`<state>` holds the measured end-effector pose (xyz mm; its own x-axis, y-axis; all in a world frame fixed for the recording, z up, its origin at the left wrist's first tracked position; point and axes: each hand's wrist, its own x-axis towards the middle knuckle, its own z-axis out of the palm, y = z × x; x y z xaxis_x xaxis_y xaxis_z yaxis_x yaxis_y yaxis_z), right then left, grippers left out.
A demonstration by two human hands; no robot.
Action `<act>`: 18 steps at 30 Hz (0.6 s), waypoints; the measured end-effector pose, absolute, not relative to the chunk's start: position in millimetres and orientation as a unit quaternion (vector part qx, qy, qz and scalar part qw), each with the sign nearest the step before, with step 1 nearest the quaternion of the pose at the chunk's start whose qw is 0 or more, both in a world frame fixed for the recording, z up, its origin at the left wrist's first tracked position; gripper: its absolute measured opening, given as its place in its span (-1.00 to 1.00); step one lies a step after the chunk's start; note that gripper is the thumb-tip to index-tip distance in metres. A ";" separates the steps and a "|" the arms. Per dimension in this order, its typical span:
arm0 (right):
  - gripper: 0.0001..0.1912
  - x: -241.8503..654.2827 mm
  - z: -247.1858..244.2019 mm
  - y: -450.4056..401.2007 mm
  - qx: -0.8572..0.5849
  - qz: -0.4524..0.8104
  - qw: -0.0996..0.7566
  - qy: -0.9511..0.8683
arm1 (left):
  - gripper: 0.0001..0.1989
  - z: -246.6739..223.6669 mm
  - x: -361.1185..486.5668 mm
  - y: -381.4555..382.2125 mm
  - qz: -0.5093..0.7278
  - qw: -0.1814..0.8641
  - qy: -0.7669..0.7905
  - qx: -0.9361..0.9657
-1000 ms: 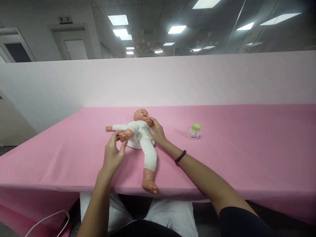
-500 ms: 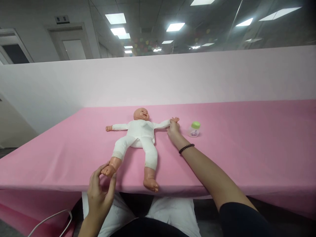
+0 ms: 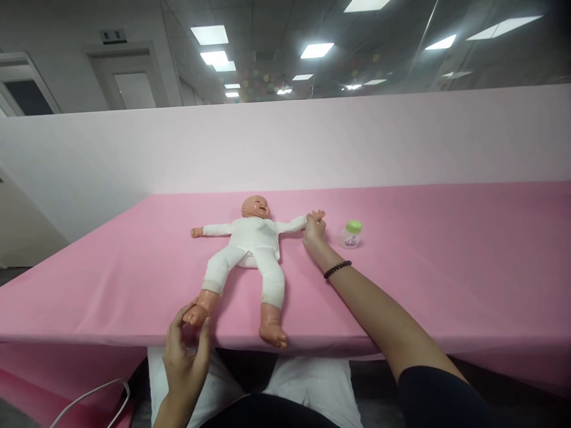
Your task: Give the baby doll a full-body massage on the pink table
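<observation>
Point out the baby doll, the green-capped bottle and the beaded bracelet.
Baby doll [image 3: 250,238], head view, on the white suit's chest.
Green-capped bottle [image 3: 354,226], head view, on the green cap.
Beaded bracelet [image 3: 337,269], head view, on the beads.

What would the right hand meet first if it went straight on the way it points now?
The doll's hand, which the right hand seems to be touching, though depth is hard to judge from this view.

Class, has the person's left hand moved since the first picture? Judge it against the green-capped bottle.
Yes: the left hand has moved toward the person, farther from the green-capped bottle.
</observation>
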<state>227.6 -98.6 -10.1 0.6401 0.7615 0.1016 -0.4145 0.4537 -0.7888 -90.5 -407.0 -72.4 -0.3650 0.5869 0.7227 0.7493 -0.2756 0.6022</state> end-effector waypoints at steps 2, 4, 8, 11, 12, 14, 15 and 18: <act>-0.59 216.6 5.3 -110.1 -0.382 0.311 0.823 -0.282 | -0.54 -52.6 -85.3 -398.8 -0.605 0.053 -0.579 -0.545; -0.53 203.4 18.5 -125.6 -0.358 0.274 0.805 -0.386 | -0.54 -26.9 -78.5 -385.4 -0.618 0.031 -0.561 -0.550; -0.51 180.4 27.0 -155.1 -0.314 0.193 0.714 -0.596 | -0.61 18.2 -60.8 -344.9 -0.594 0.027 -0.545 -0.592; -0.53 173.1 19.5 -164.0 -0.321 0.126 0.599 -0.723 | -0.63 29.1 -48.2 -314.2 -0.574 0.024 -0.529 -0.625; -0.53 172.6 16.0 -164.4 -0.325 0.107 0.557 -0.757 | -0.65 28.7 -45.3 -306.6 -0.560 0.015 -0.526 -0.640; -0.53 173.4 10.0 -163.0 -0.327 0.074 0.487 -0.807 | -0.68 25.2 -41.7 -296.8 -0.528 -0.010 -0.522 -0.670; -0.53 174.2 7.7 -161.9 -0.327 0.061 0.464 -0.821 | -0.69 23.3 -41.1 -294.4 -0.515 -0.023 -0.519 -0.682; -0.52 176.4 4.8 -159.5 -0.330 0.041 0.437 -0.836 | -0.70 21.0 -41.5 -294.8 -0.501 -0.046 -0.514 -0.695</act>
<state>176.4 -159.5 4.8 -0.3998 0.5878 0.7033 0.5153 0.7787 -0.3579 -41.5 -294.8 21.0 -0.0309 0.7600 0.6492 0.6683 -0.4673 0.5788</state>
